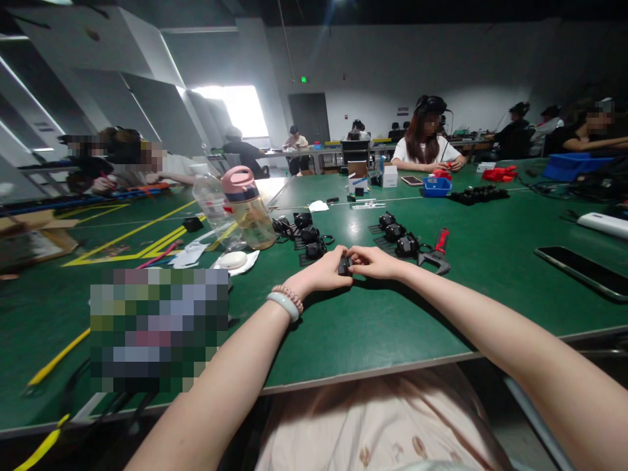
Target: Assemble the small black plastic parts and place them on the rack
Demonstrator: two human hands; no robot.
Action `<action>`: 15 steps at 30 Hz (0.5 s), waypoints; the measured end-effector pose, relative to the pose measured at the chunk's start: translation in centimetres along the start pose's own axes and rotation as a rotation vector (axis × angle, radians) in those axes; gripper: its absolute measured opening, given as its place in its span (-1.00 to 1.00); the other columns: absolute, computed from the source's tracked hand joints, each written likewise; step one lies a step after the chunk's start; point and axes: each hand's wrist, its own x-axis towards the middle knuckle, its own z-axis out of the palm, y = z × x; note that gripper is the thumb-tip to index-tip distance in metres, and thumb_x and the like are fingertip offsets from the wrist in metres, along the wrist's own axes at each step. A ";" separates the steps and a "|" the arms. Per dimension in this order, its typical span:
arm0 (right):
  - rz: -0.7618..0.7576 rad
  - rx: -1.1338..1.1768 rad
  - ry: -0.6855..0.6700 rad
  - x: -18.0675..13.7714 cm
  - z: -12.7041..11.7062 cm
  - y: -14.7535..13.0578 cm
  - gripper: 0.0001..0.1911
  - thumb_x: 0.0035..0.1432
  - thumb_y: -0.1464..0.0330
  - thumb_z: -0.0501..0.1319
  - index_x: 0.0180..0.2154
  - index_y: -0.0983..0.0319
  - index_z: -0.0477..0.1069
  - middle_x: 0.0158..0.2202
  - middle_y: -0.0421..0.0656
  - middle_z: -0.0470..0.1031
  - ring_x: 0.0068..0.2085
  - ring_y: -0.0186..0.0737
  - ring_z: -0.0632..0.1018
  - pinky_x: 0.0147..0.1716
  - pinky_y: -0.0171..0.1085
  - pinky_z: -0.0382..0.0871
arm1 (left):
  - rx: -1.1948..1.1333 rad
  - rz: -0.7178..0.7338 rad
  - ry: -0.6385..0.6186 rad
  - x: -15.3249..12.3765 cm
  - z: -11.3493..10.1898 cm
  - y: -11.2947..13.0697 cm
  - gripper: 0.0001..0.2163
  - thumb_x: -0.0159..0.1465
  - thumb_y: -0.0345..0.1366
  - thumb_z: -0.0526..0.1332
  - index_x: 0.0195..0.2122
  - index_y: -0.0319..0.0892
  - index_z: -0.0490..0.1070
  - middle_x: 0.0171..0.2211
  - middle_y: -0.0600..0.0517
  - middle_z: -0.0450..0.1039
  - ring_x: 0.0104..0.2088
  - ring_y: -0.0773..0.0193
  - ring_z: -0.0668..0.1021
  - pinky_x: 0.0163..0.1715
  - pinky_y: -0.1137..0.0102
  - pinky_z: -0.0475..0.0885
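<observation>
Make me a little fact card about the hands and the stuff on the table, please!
Left hand: fingers on a small black part
Left wrist: two bracelets
Right hand: fingers at the same part
Table: green
Beyond the hands: two groups of black pieces
To the right: red-handled tool, then a phone lying flat
To the left: pink-lidded bottle beside a clear bottle
Farther side: blue tray; a seated person

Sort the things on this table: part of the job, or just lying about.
Apparently the job:
small black part between left hand and right hand
black pieces beyond
perhaps the red-handled tool

Apparently just lying about:
pink-lidded bottle
clear bottle
phone
</observation>
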 end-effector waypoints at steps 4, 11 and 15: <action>0.000 -0.006 -0.002 0.0 0.0 0.2 -0.70 -0.05 0.30 0.10 -0.23 0.29 0.24 -0.46 -0.25 0.32 -0.47 -0.43 0.29 -0.44 -0.40 0.16 | -0.008 0.023 0.001 0.1 0.1 -0.3 -0.57 -0.10 -0.27 0.17 -0.17 -0.23 0.14 -0.29 -0.01 0.29 -0.31 0.24 0.39 -0.34 0.38 0.27; 0.002 -0.021 0.009 -0.1 -0.1 0.1 -0.70 -0.05 0.30 0.10 -0.23 0.29 0.24 -0.47 -0.25 0.31 -0.47 -0.42 0.29 -0.44 -0.40 0.15 | -0.001 -0.017 0.003 0.0 0.0 0.0 -0.57 -0.11 -0.25 0.18 -0.19 -0.24 0.15 -0.31 0.01 0.29 -0.32 0.24 0.39 -0.35 0.39 0.27; 0.009 -0.008 -0.001 -0.1 -0.2 -0.1 -0.69 -0.05 0.30 0.10 -0.22 0.29 0.24 -0.45 -0.24 0.32 -0.46 -0.42 0.30 -0.43 -0.40 0.16 | -0.002 -0.018 -0.004 0.0 0.0 0.2 -0.57 -0.11 -0.25 0.17 -0.19 -0.23 0.14 -0.31 0.01 0.29 -0.33 0.24 0.39 -0.36 0.39 0.27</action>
